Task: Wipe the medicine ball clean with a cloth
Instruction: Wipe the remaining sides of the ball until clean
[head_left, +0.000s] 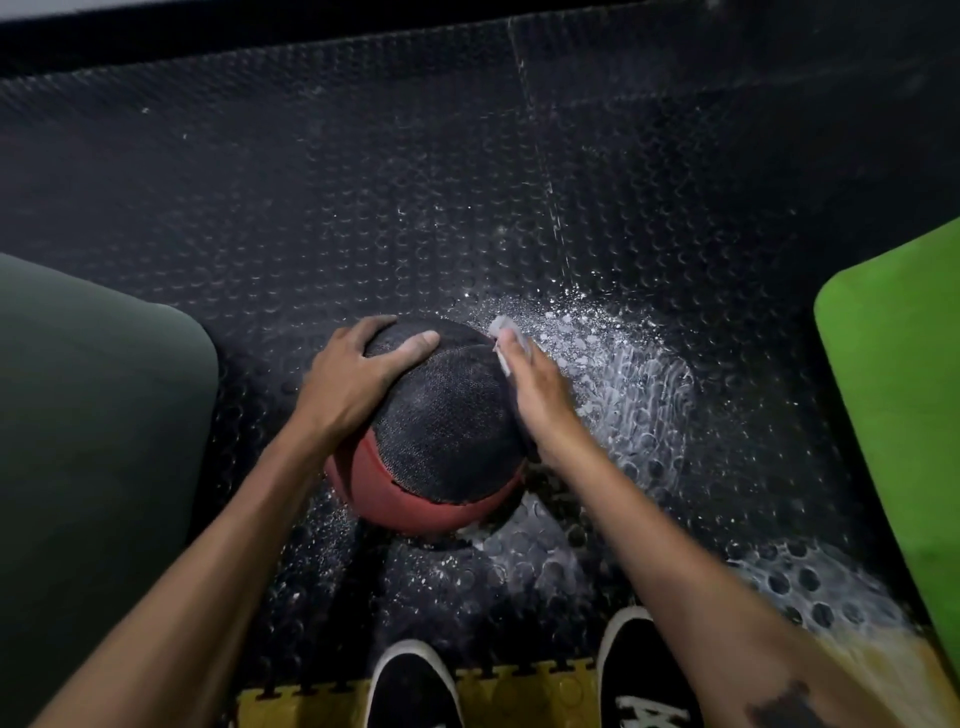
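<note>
A black and red medicine ball sits on the dark studded floor mat in the middle of the view. My left hand lies over its upper left side, fingers curved round the top and thumb across the black panel. My right hand presses a small white cloth against the ball's upper right side. Only the cloth's top edge shows past my fingers.
White powder and wet streaks cover the mat right of the ball. A dark green mat lies at the left and a bright green mat at the right. My two black shoes stand on a yellow tile at the bottom.
</note>
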